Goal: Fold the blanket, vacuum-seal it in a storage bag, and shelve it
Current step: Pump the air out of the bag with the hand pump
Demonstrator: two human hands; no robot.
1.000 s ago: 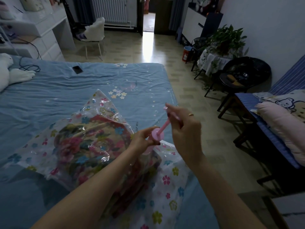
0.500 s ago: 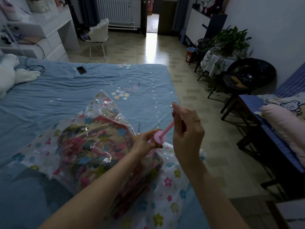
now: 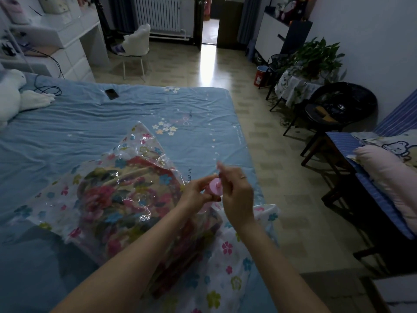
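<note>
A clear storage bag (image 3: 228, 263) printed with small flowers lies on the blue bed (image 3: 90, 132), near its right edge. Inside it is the folded floral blanket (image 3: 121, 199) in red, pink and green. A pink hand pump (image 3: 215, 187) stands on the bag. My left hand (image 3: 195, 193) grips the pump's round body. My right hand (image 3: 237, 193) is closed on the pump's handle, pushed down close to the body. The bag's plastic is crinkled over the blanket.
A black phone (image 3: 111, 94) and a white plush toy (image 3: 13, 96) lie at the bed's far side. A bench with a pink pillow (image 3: 390, 177) stands to the right, across a strip of tiled floor. A white chair (image 3: 135, 45) and a desk are beyond the bed.
My right hand has pushed the pump handle down from its raised position to the pump body. My left hand has stayed on the pump.
</note>
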